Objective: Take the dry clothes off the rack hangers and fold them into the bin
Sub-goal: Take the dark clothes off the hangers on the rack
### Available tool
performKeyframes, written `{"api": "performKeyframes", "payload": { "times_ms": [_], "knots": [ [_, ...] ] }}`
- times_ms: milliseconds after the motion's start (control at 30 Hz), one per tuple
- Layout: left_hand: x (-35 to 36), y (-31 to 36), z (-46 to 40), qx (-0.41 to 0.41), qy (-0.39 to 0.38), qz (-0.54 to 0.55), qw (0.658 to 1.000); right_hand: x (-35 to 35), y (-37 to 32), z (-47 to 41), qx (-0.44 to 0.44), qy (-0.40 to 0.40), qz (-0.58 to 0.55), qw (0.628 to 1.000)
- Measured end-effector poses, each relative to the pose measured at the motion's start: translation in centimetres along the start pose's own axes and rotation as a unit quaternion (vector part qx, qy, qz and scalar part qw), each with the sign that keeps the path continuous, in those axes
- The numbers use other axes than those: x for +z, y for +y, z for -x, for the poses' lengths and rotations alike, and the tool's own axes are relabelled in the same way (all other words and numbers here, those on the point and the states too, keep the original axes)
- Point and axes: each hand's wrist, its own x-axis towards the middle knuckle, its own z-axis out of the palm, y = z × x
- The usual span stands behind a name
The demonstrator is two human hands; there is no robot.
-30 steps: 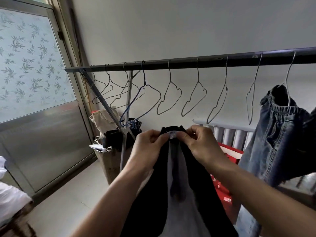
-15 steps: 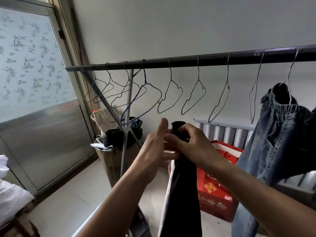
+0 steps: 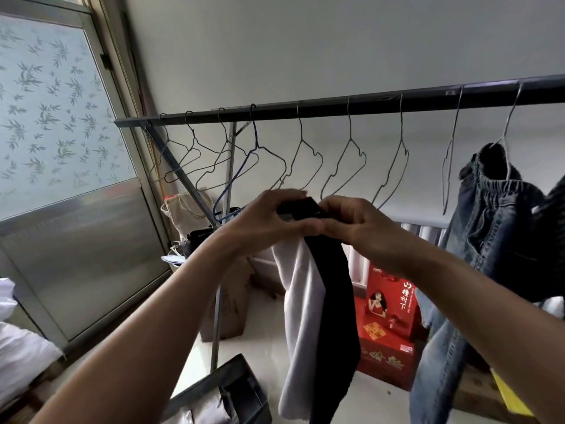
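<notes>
Pale wall (image 3: pixel 336 41) ahead of me, frosted leaf-patterned window (image 3: pixel 52 117) off to one side, and a dark rack bar (image 3: pixel 336 107) running across above the hands. Both hands are up at chest height, meeting in the middle. My left hand (image 3: pixel 263 221) has its fingers curled over the top edge of a black-and-white garment (image 3: pixel 318 301); my right hand (image 3: pixel 357 228) pinches that same folded top edge from the other side, thumbs touching. The garment hangs straight down from the fingers in a narrow strip, white half on the left-hand side, black half on the right-hand side.

Just behind the knuckles a row of bare wire hangers (image 3: pixel 345 166) dangles from the bar. Out past the right hand, denim jeans (image 3: pixel 489 240) hang on a hanger. Below the right wrist sit red printed boxes (image 3: pixel 388 332) on the floor; below the left forearm, a cardboard box (image 3: pixel 229 301). Down under the left elbow is the grey bin (image 3: pixel 223 390), with something pale inside, hard to make out.
</notes>
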Motion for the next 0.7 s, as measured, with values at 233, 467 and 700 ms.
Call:
{"api": "performKeyframes", "payload": {
  "times_ms": [233, 467, 700],
  "knots": [
    [-0.2, 1.9, -1.1, 0.002, 0.018, 0.020, 1.000, -0.7, 1.3, 0.6, 0.005, 0.100, 0.003, 0.995],
    [-2.2, 4.3, -1.3, 0.004, -0.050, 0.002, 0.999, -0.3, 4.1, 1.9, 0.042, 0.080, 0.073, 0.993],
    [-4.1, 4.6, -0.4, -0.017, -0.021, -0.031, 0.999, -0.6, 5.2, 2.6, 0.031, 0.055, 0.039, 0.997]
  ]
}}
